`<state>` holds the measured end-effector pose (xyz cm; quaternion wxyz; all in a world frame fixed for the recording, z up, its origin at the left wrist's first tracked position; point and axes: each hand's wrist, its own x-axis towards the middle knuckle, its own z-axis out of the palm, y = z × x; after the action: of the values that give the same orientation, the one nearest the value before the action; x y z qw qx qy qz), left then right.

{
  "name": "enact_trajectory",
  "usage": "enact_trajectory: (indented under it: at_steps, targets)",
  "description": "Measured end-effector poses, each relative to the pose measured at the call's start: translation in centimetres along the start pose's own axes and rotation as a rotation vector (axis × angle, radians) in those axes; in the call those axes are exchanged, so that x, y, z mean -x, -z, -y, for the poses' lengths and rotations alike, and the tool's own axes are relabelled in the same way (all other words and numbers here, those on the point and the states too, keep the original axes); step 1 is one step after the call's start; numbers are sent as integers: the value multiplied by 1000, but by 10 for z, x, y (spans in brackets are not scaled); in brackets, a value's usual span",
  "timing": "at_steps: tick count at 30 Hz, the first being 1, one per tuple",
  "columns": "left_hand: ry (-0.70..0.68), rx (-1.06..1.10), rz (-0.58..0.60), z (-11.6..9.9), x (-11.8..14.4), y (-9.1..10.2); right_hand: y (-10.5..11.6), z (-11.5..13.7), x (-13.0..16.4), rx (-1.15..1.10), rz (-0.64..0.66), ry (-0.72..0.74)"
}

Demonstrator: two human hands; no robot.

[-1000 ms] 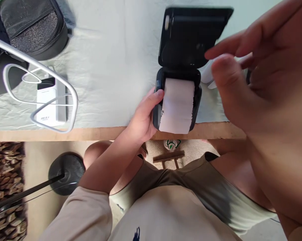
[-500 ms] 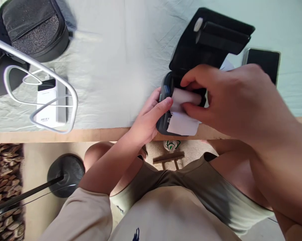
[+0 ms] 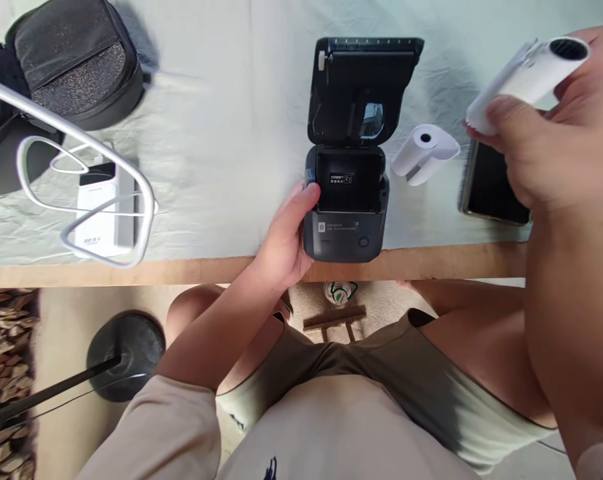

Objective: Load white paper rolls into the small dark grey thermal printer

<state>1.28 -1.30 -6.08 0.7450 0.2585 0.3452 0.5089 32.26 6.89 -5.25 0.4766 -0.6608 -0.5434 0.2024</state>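
Observation:
My left hand [image 3: 290, 230] grips the left side of a small dark thermal printer [image 3: 345, 233] at the table's front edge. Its lid [image 3: 356, 93] stands open away from me, and the paper bay inside holds no roll. Up at the right, my right hand [image 3: 546, 133] is closed around a white paper roll [image 3: 526, 80], one end of its core facing out. A second white paper roll [image 3: 414, 157] rests on the cloth just right of the printer, its loose end partly unwound. Below my right hand lies a black phone [image 3: 496, 180], partly covered by the hand.
A white power bank [image 3: 99, 217] with a looped white cable [image 3: 144, 180] is on the left of the table. Behind it sits an open black case [image 3: 76, 60]. The wooden table edge [image 3: 221, 272] runs in front of my legs; a round black stand base [image 3: 126, 353] is on the floor.
The paper roll has come out of the printer, and my right hand has carried it up to the right. The printer has turned a little upright, uncovering its bay and the second roll.

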Motion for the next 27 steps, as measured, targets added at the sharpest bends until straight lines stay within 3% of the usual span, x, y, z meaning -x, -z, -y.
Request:
enact_trajectory:
  at_steps: [4, 8, 9, 13, 14, 17, 19, 23, 27]
  targets:
    - [-3, -80, -24, -2, 1, -2, -9, 7, 5, 222, -27, 83]
    - [-9, -90, -44, -2, 1, -1, -6, -2, -6, 479, 100, -86]
    - [-13, -83, -45, -2, 1, -1, -2, -2, -6, 493, 109, -51]
    - [-21, -59, -47, -1, 1, 2, 9, 22, 13, 447, 24, 358]
    - [-18, -61, -56, -1, 2, 2, 7, 31, 21, 467, 81, 367]
    - [-14, -98, -74, -2, 2, 1, -13, 51, 41, 647, 265, 194]
    - [-11, -122, -81, -3, 2, 0, -28, 54, 48, 665, 325, 144]
    - [-15, -85, -58, -1, 3, 0, -46, 47, 54, 558, 256, 259]
    - [-16, -62, -31, 0, 3, 1, -46, 47, 57, 545, 264, 328]
